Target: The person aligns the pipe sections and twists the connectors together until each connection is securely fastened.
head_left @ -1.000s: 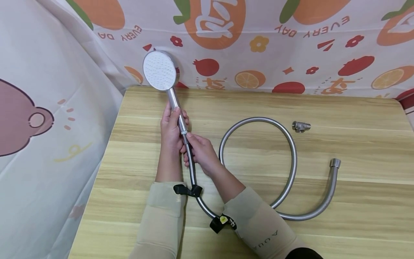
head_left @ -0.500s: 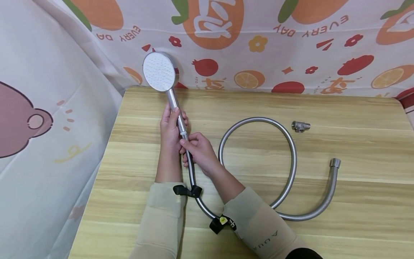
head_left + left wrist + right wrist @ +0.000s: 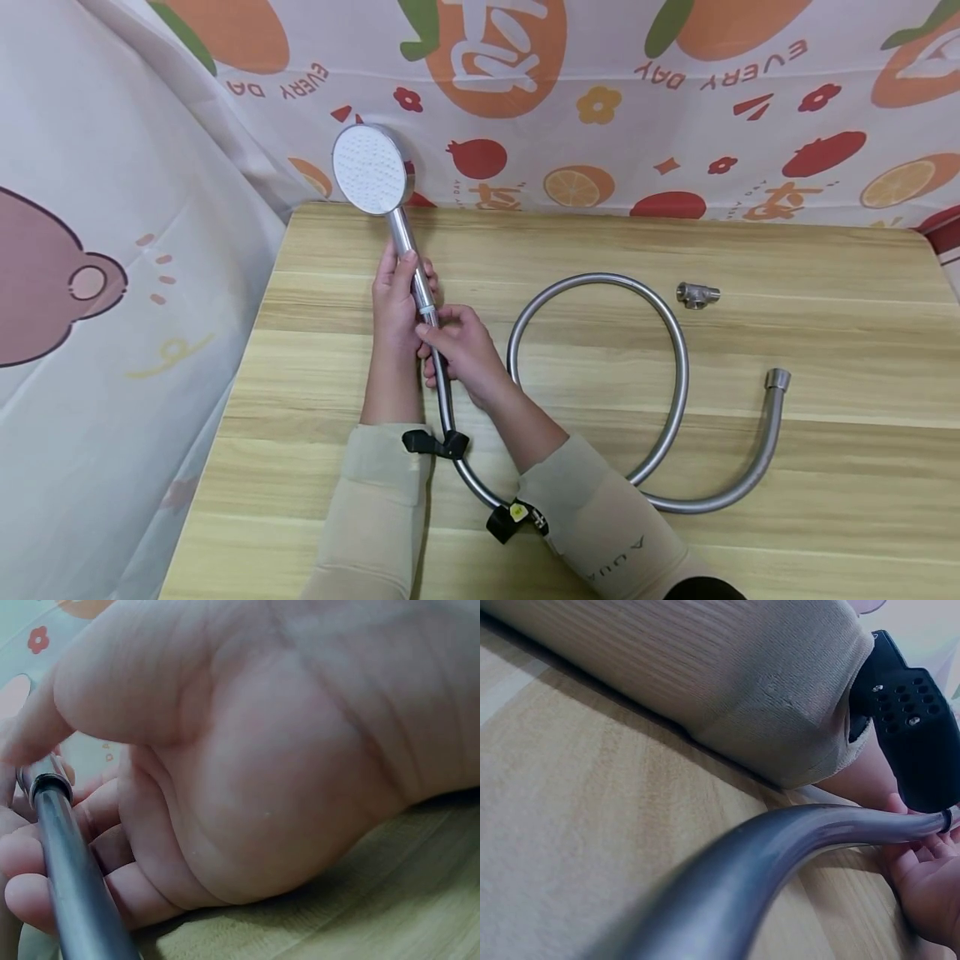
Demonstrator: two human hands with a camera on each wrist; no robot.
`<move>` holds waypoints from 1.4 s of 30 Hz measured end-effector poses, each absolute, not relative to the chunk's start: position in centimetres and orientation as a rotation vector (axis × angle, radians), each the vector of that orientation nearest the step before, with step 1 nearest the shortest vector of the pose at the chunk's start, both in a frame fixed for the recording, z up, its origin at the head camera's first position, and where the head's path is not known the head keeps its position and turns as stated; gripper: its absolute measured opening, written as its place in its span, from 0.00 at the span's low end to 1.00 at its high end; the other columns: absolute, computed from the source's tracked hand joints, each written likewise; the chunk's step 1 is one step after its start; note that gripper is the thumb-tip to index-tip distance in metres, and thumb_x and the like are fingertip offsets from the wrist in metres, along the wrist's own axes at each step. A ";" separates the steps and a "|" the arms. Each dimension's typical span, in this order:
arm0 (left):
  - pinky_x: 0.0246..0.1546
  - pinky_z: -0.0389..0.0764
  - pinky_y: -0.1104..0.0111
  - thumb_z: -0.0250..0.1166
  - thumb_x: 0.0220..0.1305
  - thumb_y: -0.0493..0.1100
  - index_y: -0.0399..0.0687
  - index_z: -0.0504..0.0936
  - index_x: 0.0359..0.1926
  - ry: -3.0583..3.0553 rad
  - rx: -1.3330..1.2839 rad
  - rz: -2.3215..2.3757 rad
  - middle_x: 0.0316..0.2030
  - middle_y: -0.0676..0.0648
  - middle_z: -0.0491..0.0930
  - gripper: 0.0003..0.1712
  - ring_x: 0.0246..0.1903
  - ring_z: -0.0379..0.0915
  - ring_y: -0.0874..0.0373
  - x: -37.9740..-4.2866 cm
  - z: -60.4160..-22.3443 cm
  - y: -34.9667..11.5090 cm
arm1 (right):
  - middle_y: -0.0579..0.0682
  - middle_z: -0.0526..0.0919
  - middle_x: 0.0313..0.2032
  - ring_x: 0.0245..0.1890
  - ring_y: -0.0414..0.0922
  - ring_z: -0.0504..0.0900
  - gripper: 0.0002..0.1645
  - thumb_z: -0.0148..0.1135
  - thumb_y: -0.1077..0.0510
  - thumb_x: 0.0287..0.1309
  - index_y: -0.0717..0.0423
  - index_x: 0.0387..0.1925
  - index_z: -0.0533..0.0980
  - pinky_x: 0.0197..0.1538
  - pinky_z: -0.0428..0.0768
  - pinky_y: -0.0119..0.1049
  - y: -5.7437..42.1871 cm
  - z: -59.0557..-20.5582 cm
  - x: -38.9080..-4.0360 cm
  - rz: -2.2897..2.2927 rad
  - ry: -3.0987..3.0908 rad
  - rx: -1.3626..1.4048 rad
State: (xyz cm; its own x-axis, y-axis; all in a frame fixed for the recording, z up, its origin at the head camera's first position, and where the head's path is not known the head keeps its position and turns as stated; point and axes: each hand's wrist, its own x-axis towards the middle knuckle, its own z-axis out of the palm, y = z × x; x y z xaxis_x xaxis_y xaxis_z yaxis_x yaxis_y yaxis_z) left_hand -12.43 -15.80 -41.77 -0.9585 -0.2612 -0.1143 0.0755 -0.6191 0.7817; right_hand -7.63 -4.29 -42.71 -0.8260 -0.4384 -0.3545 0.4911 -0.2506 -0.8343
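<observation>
A chrome hand shower [image 3: 369, 169] with a round white spray face points up toward the back of the table. My left hand [image 3: 395, 300] grips its handle, thumb along the front and fingers behind. Just below the handle's end, my right hand [image 3: 467, 348] pinches the top of a grey metal shower hose [image 3: 678, 358] between thumb and fingers. In the left wrist view the hose [image 3: 79, 877] runs past curled fingertips to a ringed joint with the handle. In the right wrist view the hose [image 3: 780, 832] bends toward the right hand [image 3: 934, 892].
The hose lies in a loop on the wooden table [image 3: 847, 500], its free end capped by a metal nut [image 3: 777, 379]. A small metal tee fitting [image 3: 697, 295] lies at the back right. Behind the table hangs a fruit-print cloth [image 3: 600, 108]. Black wrist cameras sit over the hose.
My right thumb and index finger have shifted from the joint at the handle's end down onto the hose, the thumb now crossing over it. The left hand and hand shower hold still.
</observation>
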 end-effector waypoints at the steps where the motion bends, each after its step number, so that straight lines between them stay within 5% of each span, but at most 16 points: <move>1: 0.19 0.75 0.75 0.56 0.73 0.41 0.63 0.68 0.70 -1.258 0.326 -2.652 0.25 0.49 0.77 0.27 0.21 0.72 0.61 -12.4 -41.7 -15.8 | 0.53 0.80 0.28 0.16 0.46 0.76 0.24 0.64 0.56 0.63 0.53 0.55 0.64 0.21 0.81 0.37 -4.3 -42.8 -7.6 -2.109 1.433 0.067; 6: 0.19 0.75 0.75 0.56 0.73 0.40 0.64 0.68 0.70 -1.250 0.328 -2.651 0.25 0.49 0.77 0.27 0.21 0.73 0.61 -12.5 -41.8 -15.8 | 0.53 0.80 0.27 0.16 0.45 0.77 0.21 0.64 0.61 0.62 0.57 0.51 0.64 0.21 0.81 0.36 -4.4 -43.1 -7.6 -2.119 1.440 0.050; 16: 0.21 0.76 0.75 0.58 0.72 0.42 0.63 0.69 0.69 -1.312 0.305 -2.604 0.26 0.49 0.76 0.27 0.22 0.72 0.62 -12.4 -42.1 -15.9 | 0.53 0.79 0.28 0.18 0.46 0.78 0.16 0.54 0.49 0.71 0.54 0.50 0.78 0.23 0.83 0.36 -4.1 -43.0 -7.5 -2.078 1.446 0.027; 21: 0.21 0.76 0.75 0.58 0.72 0.41 0.62 0.69 0.70 -1.306 0.292 -2.625 0.26 0.49 0.76 0.27 0.22 0.72 0.62 -12.4 -42.1 -15.8 | 0.53 0.79 0.27 0.18 0.46 0.77 0.18 0.52 0.46 0.72 0.53 0.53 0.75 0.23 0.83 0.37 -4.0 -42.9 -7.5 -2.081 1.438 0.034; 29: 0.21 0.76 0.75 0.57 0.73 0.41 0.61 0.69 0.69 -1.328 0.297 -2.599 0.25 0.49 0.76 0.26 0.21 0.73 0.62 -12.5 -42.2 -15.7 | 0.53 0.79 0.25 0.15 0.45 0.75 0.22 0.64 0.54 0.64 0.56 0.51 0.64 0.19 0.80 0.37 -4.3 -43.0 -7.5 -2.123 1.450 0.048; 42: 0.21 0.76 0.75 0.58 0.72 0.42 0.61 0.70 0.69 -1.300 0.284 -2.615 0.26 0.49 0.77 0.26 0.22 0.72 0.61 -12.3 -42.1 -15.9 | 0.54 0.78 0.27 0.19 0.46 0.78 0.19 0.51 0.47 0.73 0.59 0.47 0.74 0.24 0.83 0.37 -4.1 -42.8 -7.4 -2.062 1.434 0.029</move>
State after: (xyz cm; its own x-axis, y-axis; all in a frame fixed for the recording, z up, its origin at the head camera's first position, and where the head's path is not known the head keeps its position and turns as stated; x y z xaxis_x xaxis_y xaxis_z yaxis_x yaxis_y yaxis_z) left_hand -12.32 -15.89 -42.14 -0.9601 -0.2680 -0.0797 0.0982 -0.5901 0.8013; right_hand -7.39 -4.06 -42.84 -0.8077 -0.4719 -0.3534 0.4956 -0.2187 -0.8406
